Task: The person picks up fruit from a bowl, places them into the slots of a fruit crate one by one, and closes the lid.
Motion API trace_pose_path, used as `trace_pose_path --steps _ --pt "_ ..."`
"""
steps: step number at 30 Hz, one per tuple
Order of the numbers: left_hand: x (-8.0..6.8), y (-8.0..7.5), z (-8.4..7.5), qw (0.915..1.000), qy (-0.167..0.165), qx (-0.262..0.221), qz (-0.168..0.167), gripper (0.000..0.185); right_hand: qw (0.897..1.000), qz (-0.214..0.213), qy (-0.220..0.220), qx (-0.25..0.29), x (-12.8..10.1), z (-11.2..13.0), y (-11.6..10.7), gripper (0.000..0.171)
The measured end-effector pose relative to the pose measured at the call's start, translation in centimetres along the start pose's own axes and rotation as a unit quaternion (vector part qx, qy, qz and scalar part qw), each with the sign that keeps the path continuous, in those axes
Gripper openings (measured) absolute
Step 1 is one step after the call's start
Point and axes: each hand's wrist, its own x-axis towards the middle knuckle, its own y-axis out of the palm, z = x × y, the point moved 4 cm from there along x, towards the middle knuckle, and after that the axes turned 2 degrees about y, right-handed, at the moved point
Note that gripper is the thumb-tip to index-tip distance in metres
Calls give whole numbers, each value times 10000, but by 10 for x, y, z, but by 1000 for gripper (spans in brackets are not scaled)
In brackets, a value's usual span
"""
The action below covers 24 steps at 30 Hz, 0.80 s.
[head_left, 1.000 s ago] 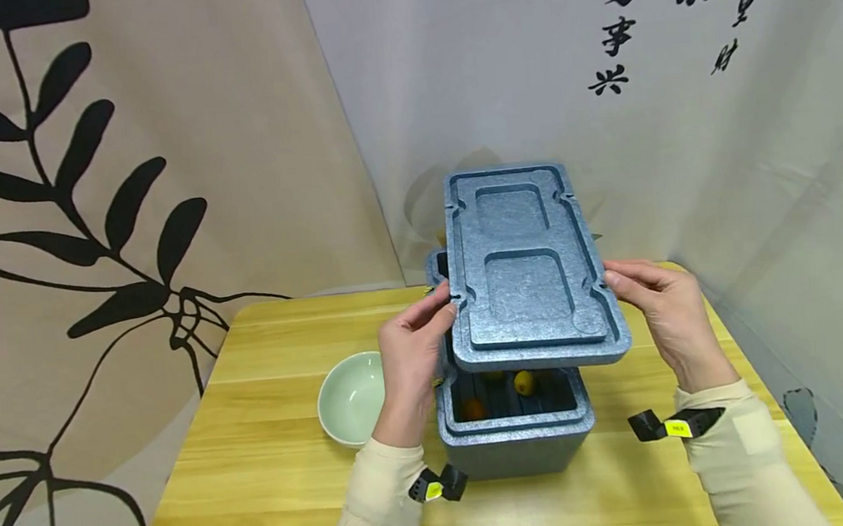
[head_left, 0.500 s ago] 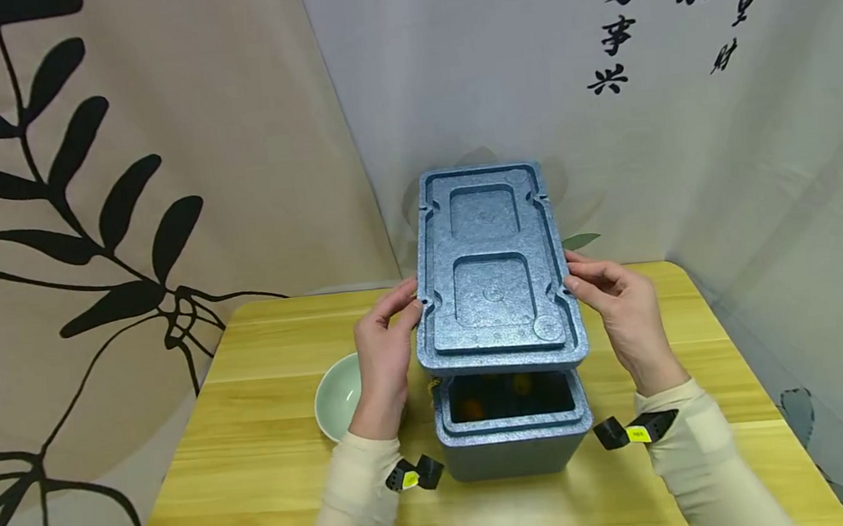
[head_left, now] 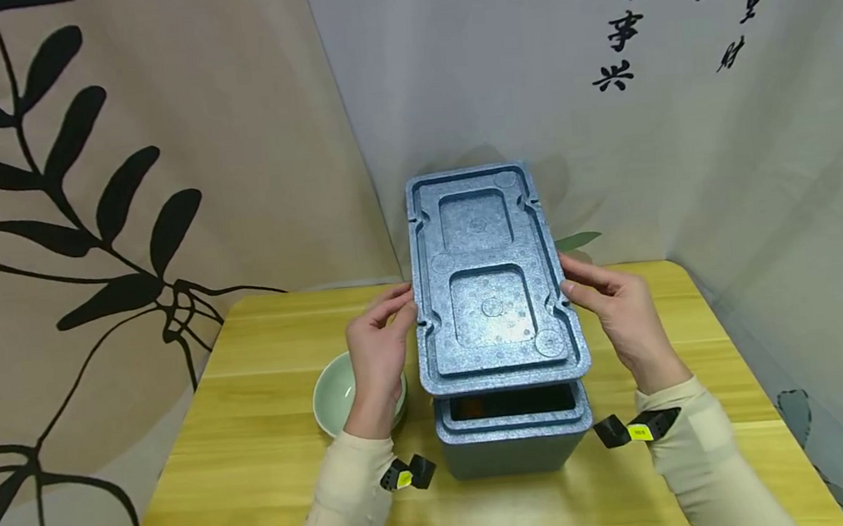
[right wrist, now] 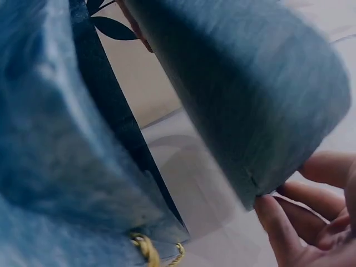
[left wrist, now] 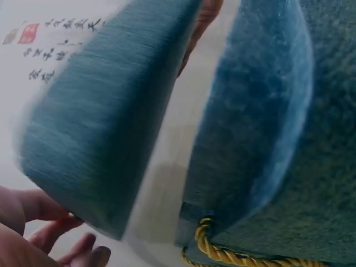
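Note:
A blue-grey foam lid is held level-ish over a matching foam box. My left hand pinches its left long edge, thumb on top. On the opposite edge, my right hand grips with thumb and fingers. Both wrist views show a gap between the lid and the box, so they are apart. Most of the box's opening is covered in the head view; a dim orange round thing shows inside. Yellow rope hangs on the box's side.
A pale green bowl stands on the wooden table, left of the box and partly behind my left wrist. A printed cloth hangs behind the table's far edge.
Both hands have carried the lid left until it lines up over the box, then slightly lower and nearer. The yellow fruit inside has gone out of sight beneath it.

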Motion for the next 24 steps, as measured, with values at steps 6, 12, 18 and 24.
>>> trace_pose_path --steps 6,12,18,24 --pt "3 2 6 9971 -33 -745 -141 5 9994 -90 256 -195 -3 -4 1 40" --pt "4 2 8 9962 -94 -867 -22 5 9982 -260 322 -429 -5 -5 2 38" --pt "8 3 6 9969 -262 -655 345 28 9983 -269 349 -382 -5 -4 1 38" --pt "15 8 -11 9915 -267 -519 1166 44 9959 -469 -510 584 -1 13 -2 33"
